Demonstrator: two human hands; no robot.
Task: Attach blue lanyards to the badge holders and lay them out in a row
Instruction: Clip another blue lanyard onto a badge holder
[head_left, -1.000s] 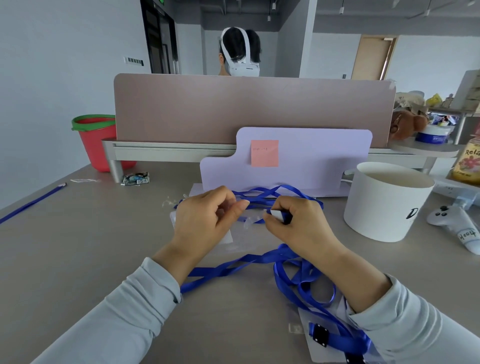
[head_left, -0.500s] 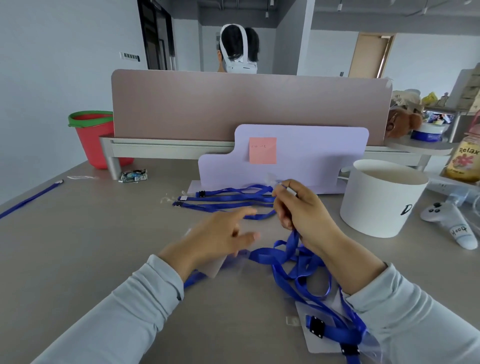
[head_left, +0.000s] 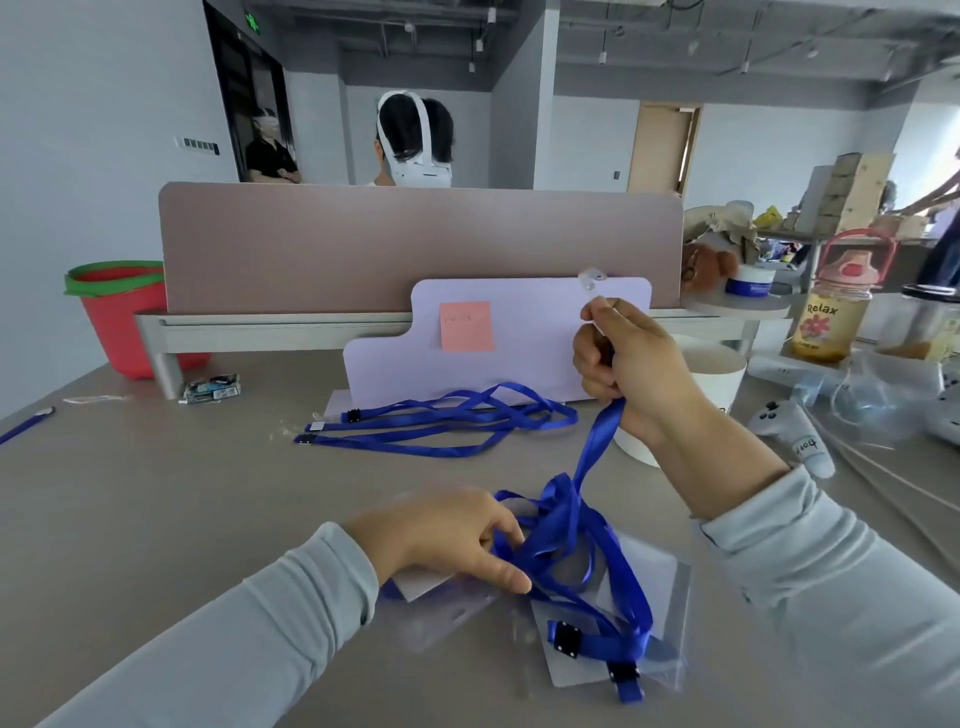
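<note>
Up has gone the right hand, fingers closed round a blue lanyard trailing to the tangle on the table; the left hand, fingers spread, presses a badge holder flat just beside it

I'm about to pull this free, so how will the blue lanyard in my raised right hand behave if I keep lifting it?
The lanyard is probably floppy: it hangs limp from the right hand. It likely snags, since its lower end is knotted into the loops under the left hand. It may drag the badge holder along.
</note>
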